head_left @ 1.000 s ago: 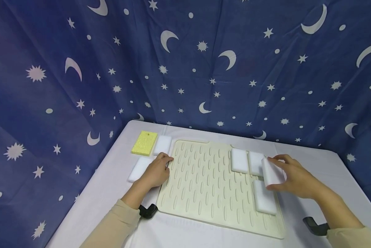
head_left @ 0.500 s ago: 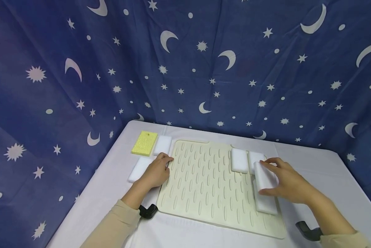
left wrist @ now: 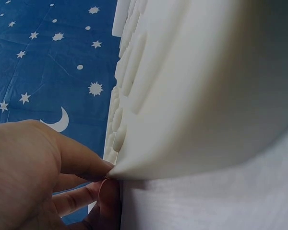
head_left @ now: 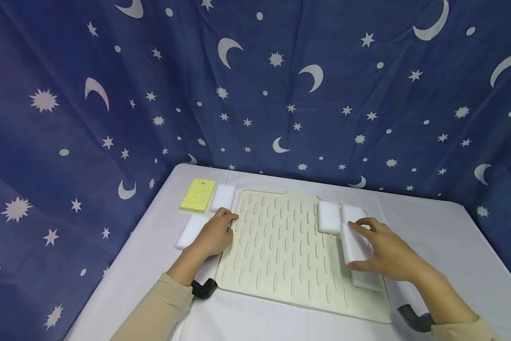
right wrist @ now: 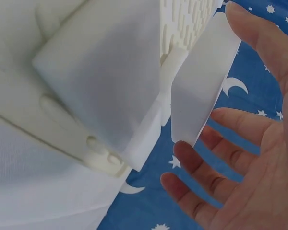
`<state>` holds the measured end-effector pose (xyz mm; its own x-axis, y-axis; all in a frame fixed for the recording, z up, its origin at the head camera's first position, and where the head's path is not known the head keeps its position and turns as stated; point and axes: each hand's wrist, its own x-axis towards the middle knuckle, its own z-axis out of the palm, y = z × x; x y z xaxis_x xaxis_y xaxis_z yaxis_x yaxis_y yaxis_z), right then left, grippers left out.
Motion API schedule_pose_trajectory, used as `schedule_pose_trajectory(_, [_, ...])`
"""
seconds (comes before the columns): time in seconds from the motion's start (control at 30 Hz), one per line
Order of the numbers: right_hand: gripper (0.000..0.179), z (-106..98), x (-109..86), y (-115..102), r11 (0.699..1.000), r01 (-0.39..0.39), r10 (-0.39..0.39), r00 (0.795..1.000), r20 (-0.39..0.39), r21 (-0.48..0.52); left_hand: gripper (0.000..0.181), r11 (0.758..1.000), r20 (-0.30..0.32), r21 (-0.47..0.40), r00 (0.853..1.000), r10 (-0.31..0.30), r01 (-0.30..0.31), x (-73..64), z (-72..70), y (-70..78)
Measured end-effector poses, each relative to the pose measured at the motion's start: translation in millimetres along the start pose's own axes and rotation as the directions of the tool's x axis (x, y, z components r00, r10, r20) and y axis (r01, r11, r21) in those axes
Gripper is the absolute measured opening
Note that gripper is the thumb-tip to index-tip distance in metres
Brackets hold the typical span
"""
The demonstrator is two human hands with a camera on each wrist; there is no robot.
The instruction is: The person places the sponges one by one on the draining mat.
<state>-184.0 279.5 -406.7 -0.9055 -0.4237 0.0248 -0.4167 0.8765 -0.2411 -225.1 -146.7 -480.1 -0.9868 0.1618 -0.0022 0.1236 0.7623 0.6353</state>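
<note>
A cream ribbed mat [head_left: 277, 237] lies flat on the white-covered table. My left hand [head_left: 214, 234] pinches its left edge between thumb and fingers, close in the left wrist view, where the mat's rim [left wrist: 134, 167] meets the fingertips. With its thumb and fingers at opposite ends, my right hand [head_left: 383, 251] holds a white sponge [head_left: 354, 240] tilted above the mat's right part. Below it, partly covered, another white sponge [head_left: 366, 281] rests on the mat. Two more, a white sponge [head_left: 329, 216] and a partly hidden sponge [head_left: 351, 212], lie side by side at the mat's far right.
Left of the mat are a yellow sponge [head_left: 197, 195] and two white ones, the far sponge [head_left: 223, 197] and the near sponge [head_left: 190, 231] beside my left wrist. A blue curtain [head_left: 255, 85] with moons and stars hangs behind the table [head_left: 426, 222].
My right hand has moved left and slightly nearer with the white sponge, now overlapping the near-right sponge more. The left hand keeps its place at the mat's edge.
</note>
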Motion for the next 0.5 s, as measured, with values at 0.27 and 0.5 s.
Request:
schedule_pose_trajectory(0.27, [0.104,6.9,1.5,-7.1,1.0,-0.003,0.003,1.0,0.003,-0.01,0.045,1.0,-0.002,-0.006,1.0,0.007,-0.007,0.2,-0.4,0.0])
schedule_pose_trajectory(0.5, [0.101,11.2,2.6,-13.3,0.999,0.018,-0.018,1.0,-0.012,-0.033,0.045,1.0,0.001,-0.009,1.0,-0.008,0.008,0.2,-0.5,0.8])
